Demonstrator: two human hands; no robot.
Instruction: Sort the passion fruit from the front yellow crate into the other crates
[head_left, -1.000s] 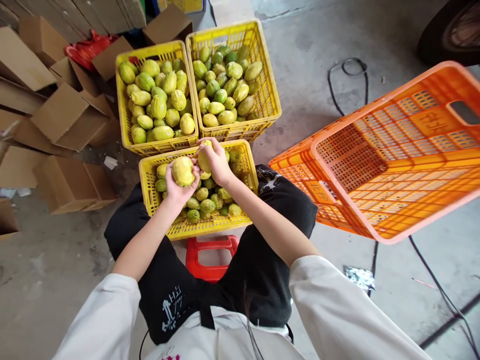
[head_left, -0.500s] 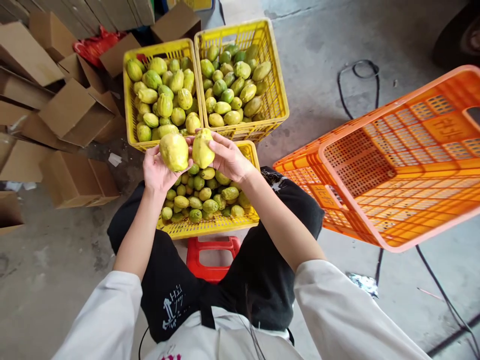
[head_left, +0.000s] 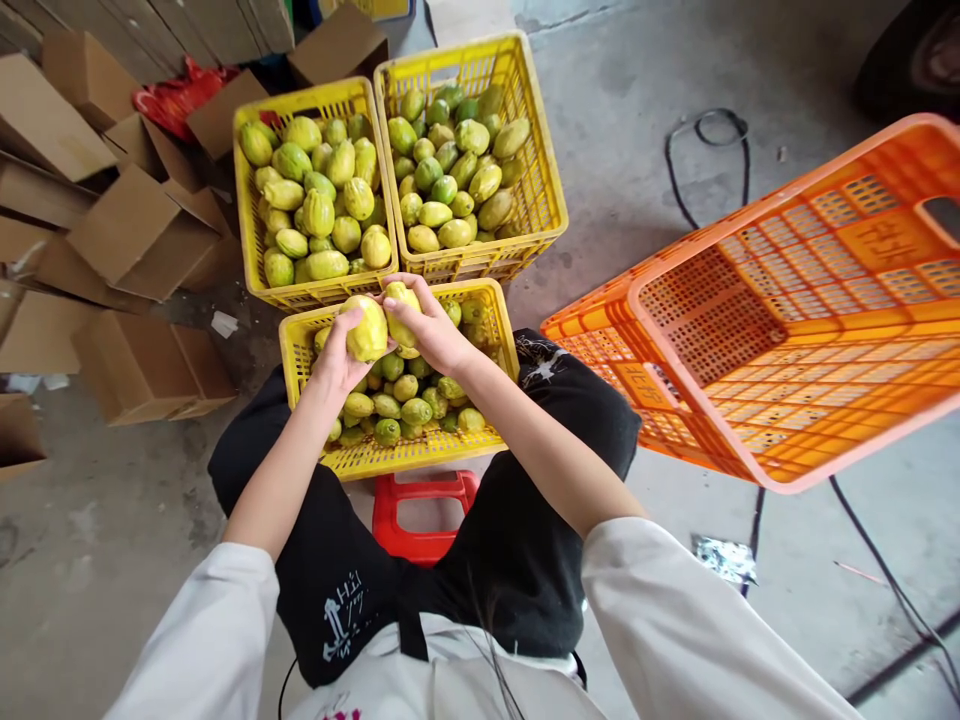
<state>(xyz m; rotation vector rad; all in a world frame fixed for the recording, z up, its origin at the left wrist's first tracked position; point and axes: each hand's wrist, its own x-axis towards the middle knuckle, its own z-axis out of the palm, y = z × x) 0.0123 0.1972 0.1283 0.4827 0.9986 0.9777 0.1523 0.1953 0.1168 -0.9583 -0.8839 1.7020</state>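
My left hand is closed round a yellow-green fruit. My right hand grips a second yellow fruit right beside it, the two fruits almost touching. Both hands hover over the near yellow crate, which sits between my knees and holds several small green and yellow fruits. Two fuller yellow crates stand just beyond it, a left crate and a right crate, both heaped with the same fruit.
An empty orange crate lies tilted at the right. Brown cardboard boxes pile up at the left. A red stool is under me. Black cables run over the concrete floor at the right.
Both hands rose with their fruits over the crate's far rim, then came back down and nearer. The fruits now sit close together above the near crate.
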